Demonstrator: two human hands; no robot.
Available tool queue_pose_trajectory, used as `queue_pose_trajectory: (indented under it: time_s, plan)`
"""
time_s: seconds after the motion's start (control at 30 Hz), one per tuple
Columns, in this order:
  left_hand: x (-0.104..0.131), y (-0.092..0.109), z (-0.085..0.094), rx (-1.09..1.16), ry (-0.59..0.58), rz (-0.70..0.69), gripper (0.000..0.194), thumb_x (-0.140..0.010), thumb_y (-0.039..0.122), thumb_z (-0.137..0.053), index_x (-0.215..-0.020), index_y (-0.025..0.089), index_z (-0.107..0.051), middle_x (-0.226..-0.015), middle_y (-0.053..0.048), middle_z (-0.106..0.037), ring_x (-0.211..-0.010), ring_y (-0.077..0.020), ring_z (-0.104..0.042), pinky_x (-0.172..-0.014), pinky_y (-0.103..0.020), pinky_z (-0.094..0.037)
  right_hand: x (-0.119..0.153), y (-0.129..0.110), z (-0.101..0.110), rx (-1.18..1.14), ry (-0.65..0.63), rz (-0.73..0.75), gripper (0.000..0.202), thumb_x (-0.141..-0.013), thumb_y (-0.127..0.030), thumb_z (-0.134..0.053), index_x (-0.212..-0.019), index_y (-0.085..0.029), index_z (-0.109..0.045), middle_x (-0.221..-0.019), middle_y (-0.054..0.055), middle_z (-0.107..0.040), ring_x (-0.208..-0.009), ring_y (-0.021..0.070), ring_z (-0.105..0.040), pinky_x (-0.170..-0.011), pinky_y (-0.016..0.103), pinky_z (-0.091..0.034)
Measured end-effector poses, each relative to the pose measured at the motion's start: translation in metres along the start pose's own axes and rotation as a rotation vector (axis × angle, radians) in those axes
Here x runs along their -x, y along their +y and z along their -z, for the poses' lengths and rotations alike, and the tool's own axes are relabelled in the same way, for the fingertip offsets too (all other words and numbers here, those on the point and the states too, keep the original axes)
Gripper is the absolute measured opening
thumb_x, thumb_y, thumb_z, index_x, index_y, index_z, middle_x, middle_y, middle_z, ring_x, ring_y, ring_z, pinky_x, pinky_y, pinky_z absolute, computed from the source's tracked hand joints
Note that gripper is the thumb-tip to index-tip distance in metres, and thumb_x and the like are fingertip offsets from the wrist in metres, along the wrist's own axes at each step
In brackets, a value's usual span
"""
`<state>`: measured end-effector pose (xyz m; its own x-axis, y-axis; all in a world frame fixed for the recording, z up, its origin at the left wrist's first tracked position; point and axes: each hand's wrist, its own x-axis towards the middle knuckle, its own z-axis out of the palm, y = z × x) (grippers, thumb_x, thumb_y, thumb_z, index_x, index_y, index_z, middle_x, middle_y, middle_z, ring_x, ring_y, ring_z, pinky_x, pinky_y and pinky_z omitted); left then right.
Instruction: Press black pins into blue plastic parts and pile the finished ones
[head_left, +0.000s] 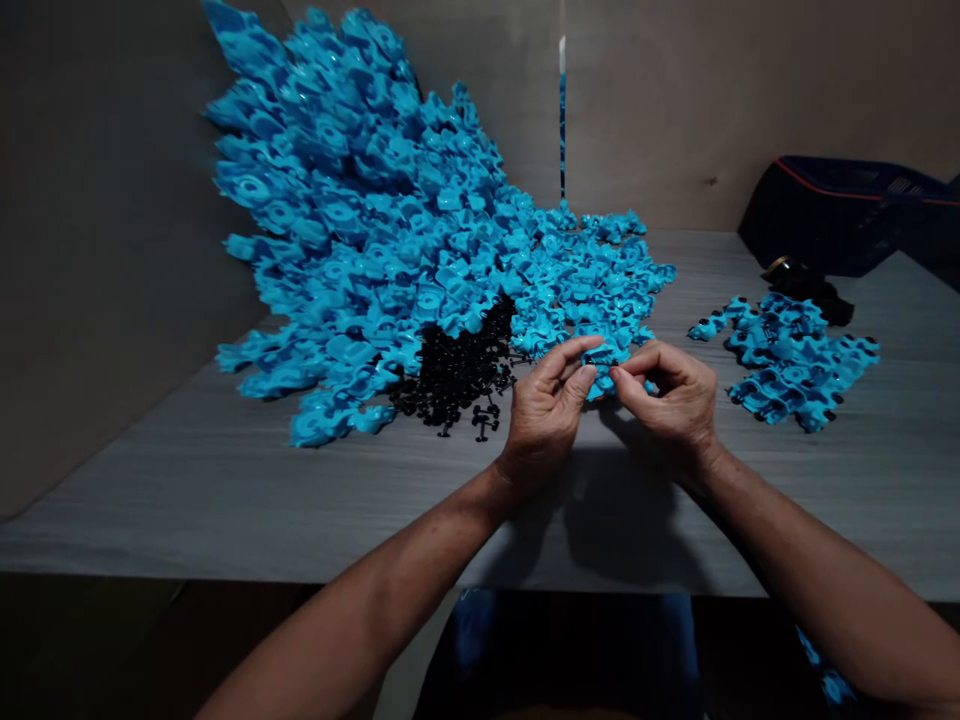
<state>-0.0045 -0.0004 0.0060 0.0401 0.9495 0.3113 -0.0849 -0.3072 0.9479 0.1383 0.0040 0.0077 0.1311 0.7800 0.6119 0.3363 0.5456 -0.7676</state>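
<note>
In front of me a light-blue plastic toy car body [604,358] is held up between both hands, its lower part over the table. My left hand [551,400] is closed on its left side with thumb and fingers. My right hand [671,395] pinches at its right side with thumb and forefinger; small black parts show there, partly covered by the fingertips. Left of my hands lies a heap of black wheel axles [461,370]. Behind it rises a large pile of blue toy car bodies [375,200], which spreads right to just beyond my fingers.
On the right sits a group of blue car bodies with black wheels [799,360]. Behind them are a dark object with a gold-coloured rim [795,275] and a dark case with red trim [825,215]. Panels [675,110] bound the grey table [262,510] at back and left.
</note>
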Motion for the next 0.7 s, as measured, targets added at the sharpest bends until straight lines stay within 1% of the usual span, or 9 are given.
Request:
queue_pose_trajectory:
  time_s: [0.2,0.3,0.37,0.47,0.53,0.63,0.7]
  plan:
    - [0.0003,-0.0005,0.0012,-0.011,0.029,-0.038,0.023,-0.085,0.031,-0.073,-0.105,0.019,-0.072,-0.102,-0.006,-0.074,-0.093,-0.0183,-0.069,-0.082,-0.028,-0.057,0.0,0.0057,0.0,-0.136,-0.049,-0.15,0.012,-0.075,-0.022,-0.07,-0.065,-0.02,-0.064,-0.057,-0.004,-0.061,-0.051,0.0106,-0.055,-0.05,0.024,-0.042]
    - [0.0006,0.0002,0.001,0.02,0.021,-0.009,0.024,-0.084,0.03,-0.074,-0.105,0.019,-0.07,-0.095,-0.004,-0.071,-0.086,-0.0161,-0.067,-0.076,-0.026,-0.057,-0.0012,0.0069,0.0008,-0.149,-0.06,-0.16,0.012,-0.076,-0.023,-0.07,-0.066,-0.021,-0.063,-0.058,-0.003,-0.061,-0.052,0.011,-0.055,-0.05,0.024,-0.044]
    - [0.0003,0.0007,0.0006,0.053,0.006,0.012,0.025,-0.083,0.031,-0.075,-0.105,0.02,-0.069,-0.09,-0.002,-0.067,-0.08,-0.015,-0.065,-0.072,-0.025,-0.057,-0.0022,0.007,0.0017,-0.123,-0.064,-0.127,0.012,-0.077,-0.022,-0.069,-0.066,-0.021,-0.063,-0.06,-0.003,-0.061,-0.055,0.0115,-0.056,-0.053,0.024,-0.046]
    - [-0.0008,0.0005,0.0003,0.092,-0.013,0.035,0.027,-0.082,0.033,-0.075,-0.105,0.02,-0.068,-0.083,-0.001,-0.062,-0.074,-0.0139,-0.061,-0.067,-0.025,-0.056,-0.0035,0.0071,0.0026,-0.077,-0.039,-0.022,0.014,-0.077,-0.019,-0.068,-0.065,-0.021,-0.062,-0.066,-0.001,-0.062,-0.061,0.0124,-0.058,-0.056,0.025,-0.048]
    - [-0.0013,-0.0003,0.0006,0.091,-0.015,0.025,0.026,-0.083,0.032,-0.075,-0.104,0.02,-0.068,-0.082,0.0,-0.06,-0.073,-0.0131,-0.059,-0.064,-0.023,-0.054,-0.0039,0.0074,0.0023,-0.045,-0.012,0.046,0.014,-0.077,-0.017,-0.067,-0.065,-0.021,-0.061,-0.069,-0.001,-0.061,-0.064,0.013,-0.058,-0.056,0.025,-0.047]
    - [-0.0007,-0.0024,0.0015,0.051,-0.012,-0.029,0.024,-0.084,0.03,-0.074,-0.104,0.019,-0.067,-0.084,0.0,-0.062,-0.073,-0.012,-0.059,-0.065,-0.022,-0.052,-0.0037,0.0072,0.0018,0.007,0.023,0.089,0.014,-0.077,-0.016,-0.067,-0.066,-0.022,-0.061,-0.072,0.0,-0.06,-0.068,0.0139,-0.058,-0.056,0.026,-0.047]
    - [0.0006,-0.004,0.0021,0.007,-0.02,-0.065,0.024,-0.085,0.03,-0.072,-0.106,0.019,-0.067,-0.09,-0.002,-0.066,-0.076,-0.0123,-0.06,-0.066,-0.022,-0.052,-0.0035,0.0064,0.002,0.04,0.038,0.108,0.014,-0.077,-0.016,-0.067,-0.066,-0.022,-0.06,-0.072,0.0,-0.059,-0.07,0.0143,-0.058,-0.058,0.027,-0.048]
